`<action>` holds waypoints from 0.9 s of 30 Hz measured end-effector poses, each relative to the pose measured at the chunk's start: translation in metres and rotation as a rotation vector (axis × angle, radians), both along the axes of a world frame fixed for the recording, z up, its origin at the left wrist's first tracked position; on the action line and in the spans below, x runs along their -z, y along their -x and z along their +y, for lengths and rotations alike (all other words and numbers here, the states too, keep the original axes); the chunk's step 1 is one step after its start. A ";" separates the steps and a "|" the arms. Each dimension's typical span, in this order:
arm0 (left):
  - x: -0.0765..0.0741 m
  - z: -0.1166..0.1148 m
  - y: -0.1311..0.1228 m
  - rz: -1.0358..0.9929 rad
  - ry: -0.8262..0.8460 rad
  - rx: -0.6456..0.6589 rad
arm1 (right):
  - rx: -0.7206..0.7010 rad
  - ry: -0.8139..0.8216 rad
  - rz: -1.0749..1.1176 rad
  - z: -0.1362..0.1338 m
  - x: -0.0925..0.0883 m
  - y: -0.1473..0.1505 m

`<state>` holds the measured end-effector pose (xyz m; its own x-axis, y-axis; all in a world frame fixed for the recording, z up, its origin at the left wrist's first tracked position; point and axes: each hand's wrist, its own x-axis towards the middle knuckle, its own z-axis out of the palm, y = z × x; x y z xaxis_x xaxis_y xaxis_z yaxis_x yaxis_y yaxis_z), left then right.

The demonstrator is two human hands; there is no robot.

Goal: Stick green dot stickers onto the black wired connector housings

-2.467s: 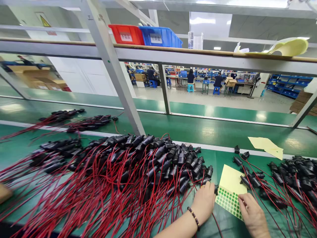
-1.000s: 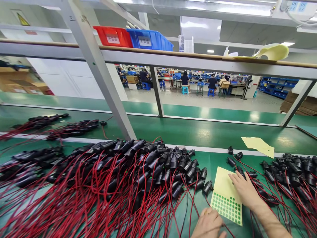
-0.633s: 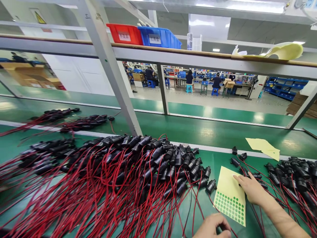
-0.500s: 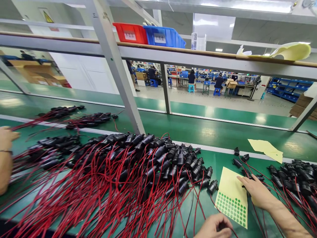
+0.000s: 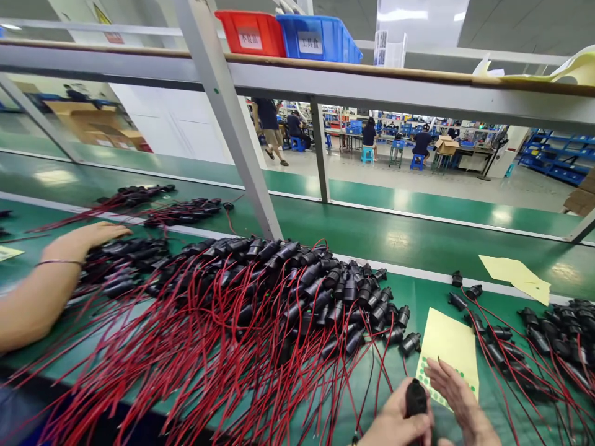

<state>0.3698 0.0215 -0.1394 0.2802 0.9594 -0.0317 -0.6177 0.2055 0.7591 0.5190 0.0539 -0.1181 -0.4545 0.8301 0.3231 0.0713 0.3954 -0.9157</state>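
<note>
At the lower right, my bare left hand (image 5: pixel 398 416) shows a dark-and-gold bracelet sliver (image 5: pixel 354 439); my right hand (image 5: pixel 458 396) is bare.

The one view looks out from a camera worn on the person's head, facing forward and angled down over the green bench (image 5: pixel 421 285). It sits near the work: the left hand (image 5: pixel 393 418) and right hand (image 5: pixel 458 393) show close up at the bottom edge, right of centre. A shelf beam (image 5: pixel 395 82) crosses the upper part, slanting down rightward; beneath it the view runs far out to the workroom floor (image 5: pixel 409 178).
</note>
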 end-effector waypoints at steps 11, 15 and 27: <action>0.000 -0.010 0.008 0.696 -0.136 -0.312 | 0.168 0.225 0.035 0.001 0.003 0.016; 0.005 -0.014 0.012 0.731 -0.174 -0.235 | 0.132 0.283 0.084 0.007 0.016 0.011; 0.003 -0.010 0.005 0.510 -0.045 -0.297 | 0.167 0.543 0.203 0.004 0.032 0.003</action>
<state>0.3652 0.0112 -0.1428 -0.0408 0.9980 -0.0492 -0.1990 0.0401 0.9792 0.5158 0.0578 -0.1496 -0.2770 0.9556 -0.1006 -0.1050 -0.1342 -0.9854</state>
